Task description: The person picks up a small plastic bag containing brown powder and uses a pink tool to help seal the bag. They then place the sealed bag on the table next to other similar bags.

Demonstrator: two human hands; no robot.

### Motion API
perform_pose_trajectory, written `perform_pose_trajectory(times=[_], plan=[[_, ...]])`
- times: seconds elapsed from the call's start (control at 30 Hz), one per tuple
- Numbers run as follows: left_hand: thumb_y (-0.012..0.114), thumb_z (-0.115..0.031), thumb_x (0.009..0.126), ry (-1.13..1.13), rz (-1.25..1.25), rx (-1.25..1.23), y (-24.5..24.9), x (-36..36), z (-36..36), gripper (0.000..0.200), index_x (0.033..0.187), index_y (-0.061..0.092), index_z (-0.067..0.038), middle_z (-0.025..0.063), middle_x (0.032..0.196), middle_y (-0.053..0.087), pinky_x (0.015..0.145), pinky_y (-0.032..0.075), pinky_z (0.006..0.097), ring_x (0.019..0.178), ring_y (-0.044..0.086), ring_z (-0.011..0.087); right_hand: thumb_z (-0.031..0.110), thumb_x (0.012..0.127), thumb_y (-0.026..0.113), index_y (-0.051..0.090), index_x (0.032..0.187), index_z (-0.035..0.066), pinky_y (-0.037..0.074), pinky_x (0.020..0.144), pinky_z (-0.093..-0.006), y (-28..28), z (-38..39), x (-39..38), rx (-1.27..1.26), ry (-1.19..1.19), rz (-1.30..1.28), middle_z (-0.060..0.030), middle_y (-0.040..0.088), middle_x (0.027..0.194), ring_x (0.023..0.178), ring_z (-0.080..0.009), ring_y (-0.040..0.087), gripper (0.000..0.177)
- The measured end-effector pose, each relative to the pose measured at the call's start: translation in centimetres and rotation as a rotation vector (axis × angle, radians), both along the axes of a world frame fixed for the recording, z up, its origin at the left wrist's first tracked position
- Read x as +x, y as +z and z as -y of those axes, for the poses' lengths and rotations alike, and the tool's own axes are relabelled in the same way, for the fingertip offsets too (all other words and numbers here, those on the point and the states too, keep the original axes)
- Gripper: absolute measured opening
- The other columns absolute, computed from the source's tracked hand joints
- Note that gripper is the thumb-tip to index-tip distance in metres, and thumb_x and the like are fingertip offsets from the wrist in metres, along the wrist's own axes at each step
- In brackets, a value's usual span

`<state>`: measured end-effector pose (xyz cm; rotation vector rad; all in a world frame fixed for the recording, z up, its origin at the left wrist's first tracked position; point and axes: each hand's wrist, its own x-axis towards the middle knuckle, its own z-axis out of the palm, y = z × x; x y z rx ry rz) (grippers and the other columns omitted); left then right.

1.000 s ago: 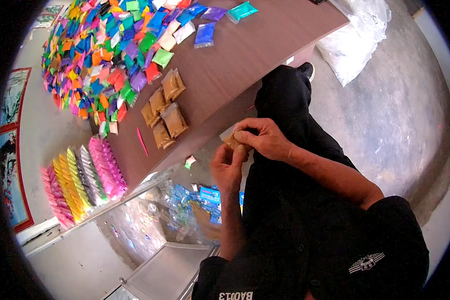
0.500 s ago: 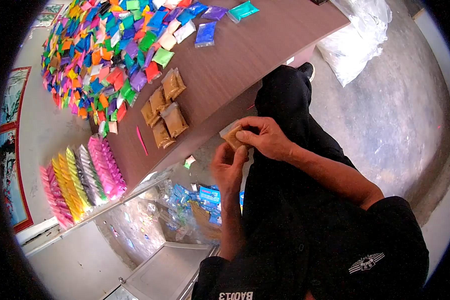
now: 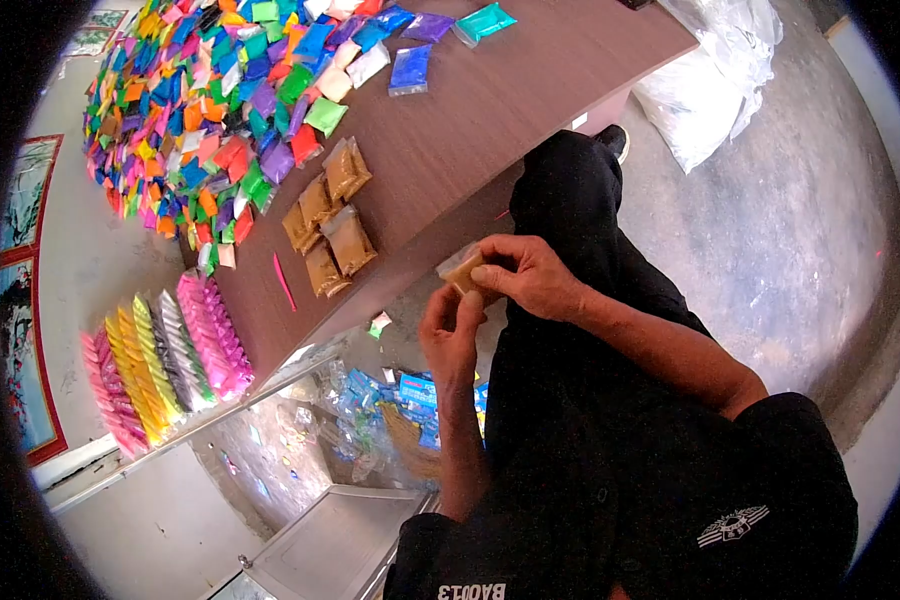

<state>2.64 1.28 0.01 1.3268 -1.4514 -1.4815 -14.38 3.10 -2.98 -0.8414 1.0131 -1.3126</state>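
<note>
A small clear packet with tan-brown contents [image 3: 459, 269] is held over my lap, beside the table edge. My right hand [image 3: 532, 273] pinches it between thumb and fingers from the right. Below it, my left hand [image 3: 453, 332] has its thumb and curled fingers at the packet's lower edge. Several similar brown packets [image 3: 348, 241] lie grouped on the brown table [image 3: 450, 150], left of my hands. A thin pink tool [image 3: 285, 281] rests beside them.
A big heap of colourful packets [image 3: 210, 110] covers the table's far left. Rows of pink, yellow and grey packets [image 3: 210, 335] stand at its near corner. White plastic bags [image 3: 705, 95] are on the floor at the right. Blue packaging [image 3: 420, 392] lies below the table, near a metal-framed panel [image 3: 325, 535].
My left hand has shifted slightly, its thumb moving a little left and up against the packet. The packet has tilted slightly. My right hand has barely moved.
</note>
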Motion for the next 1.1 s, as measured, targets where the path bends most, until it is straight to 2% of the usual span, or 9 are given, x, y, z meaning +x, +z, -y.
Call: perform_pose_trajectory(times=[0.1, 0.2, 0.3, 0.47, 0.63, 0.73, 0.87, 0.93, 1.1], plan=[[0.07, -0.014, 0.1, 0.018, -0.001, 0.014, -0.1, 0.3, 0.1, 0.023, 0.116, 0.068, 0.003, 0.0068, 0.104, 0.07, 0.079, 0.052, 0.0263, 0.09, 0.064, 0.011, 0.014, 0.099, 0.065, 0.068, 0.109, -0.002, 0.058, 0.079, -0.0294, -0.2, 0.0, 0.2, -0.013, 0.018, 0.071, -0.0049, 0.07, 0.094, 0.086, -0.0114, 0.067, 0.019], [0.069, -0.016, 0.101, 0.061, -0.028, -0.066, -1.1, 0.2, 0.2, 0.023, 0.117, 0.071, 0.0, 0.0044, 0.098, 0.071, 0.076, 0.052, 0.0266, 0.085, 0.064, 0.0108, 0.012, 0.1, 0.064, 0.069, 0.11, -0.002, 0.058, 0.079, -0.0297, 0.0, 0.1, 0.3, -0.043, 0.026, 0.03, -0.0049, 0.071, 0.095, 0.086, -0.0114, 0.067, 0.018], [0.068, -0.015, 0.101, 0.025, 0.023, -0.107, -1.2, 0.4, 0.3, 0.022, 0.116, 0.072, 0.0, 0.0046, 0.1, 0.071, 0.079, 0.052, 0.0272, 0.087, 0.064, 0.0114, 0.012, 0.1, 0.064, 0.069, 0.111, -0.002, 0.059, 0.079, -0.0302, -0.1, 0.2, 0.2, -0.044, 0.023, 0.003, -0.0051, 0.071, 0.095, 0.086, -0.0116, 0.067, 0.018], [0.068, -0.016, 0.101, 0.027, -0.019, -0.054, -0.2, -0.3, 0.2, 0.02, 0.113, 0.071, 0.0, 0.0041, 0.099, 0.07, 0.079, 0.052, 0.027, 0.087, 0.063, 0.0115, 0.012, 0.1, 0.065, 0.069, 0.109, -0.002, 0.058, 0.079, -0.0299, -0.2, 0.2, -0.1, 0.001, 0.026, 0.02, -0.0053, 0.071, 0.095, 0.086, -0.0113, 0.067, 0.017], [0.068, -0.018, 0.101, 0.056, -0.016, -0.091, -0.4, 0.2, 0.1, 0.019, 0.108, 0.072, 0.0, 0.0035, 0.095, 0.069, 0.078, 0.051, 0.0269, 0.086, 0.063, 0.0107, 0.015, 0.1, 0.067, 0.07, 0.108, 0.003, 0.056, 0.078, -0.0288, -0.7, -0.1, 0.6, -0.098, -0.005, -0.039, -0.0021, 0.068, 0.09, 0.082, -0.0101, 0.064, 0.014], [0.068, -0.017, 0.101, 0.059, 0.016, -0.097, -1.1, 0.6, 0.3, 0.017, 0.106, 0.072, -0.001, 0.0031, 0.092, 0.07, 0.079, 0.051, 0.0271, 0.085, 0.062, 0.0101, 0.009, 0.099, 0.065, 0.07, 0.105, -0.001, 0.059, 0.078, -0.0298, -0.4, 0.1, 0.4, -0.085, 0.051, 0.035, -0.0052, 0.072, 0.096, 0.086, -0.0128, 0.069, 0.012], [0.069, -0.014, 0.101, 0.088, 0.039, -0.166, -0.6, 0.0, 0.4, 0.014, 0.105, 0.071, -0.001, 0.0024, 0.092, 0.069, 0.077, 0.052, 0.0263, 0.084, 0.062, 0.0086, 0.008, 0.098, 0.066, 0.07, 0.105, 0.0, 0.059, 0.078, -0.03, 0.1, 0.2, 0.2, -0.045, 0.047, 0.046, -0.0053, 0.072, 0.095, 0.086, -0.013, 0.069, 0.012], [0.069, -0.014, 0.101, 0.085, 0.067, -0.165, -0.4, -0.2, 0.5, 0.014, 0.105, 0.071, -0.001, 0.0032, 0.093, 0.07, 0.077, 0.052, 0.0268, 0.084, 0.063, 0.0089, 0.008, 0.098, 0.065, 0.07, 0.106, 0.0, 0.058, 0.078, -0.0304, -0.2, 0.2, 0.0, -0.076, 0.008, -0.089, -0.006, 0.071, 0.095, 0.086, -0.0131, 0.069, 0.012], [0.07, -0.013, 0.1, 0.114, -0.025, -0.08, 0.3, -0.5, 0.4, 0.014, 0.104, 0.071, 0.0, 0.0039, 0.092, 0.071, 0.076, 0.052, 0.0256, 0.083, 0.063, 0.0095, 0.011, 0.099, 0.065, 0.07, 0.108, -0.001, 0.058, 0.078, -0.0303, -0.8, -0.2, 0.4, -0.098, -0.034, -0.149, -0.0066, 0.071, 0.093, 0.085, -0.0131, 0.069, 0.015]])
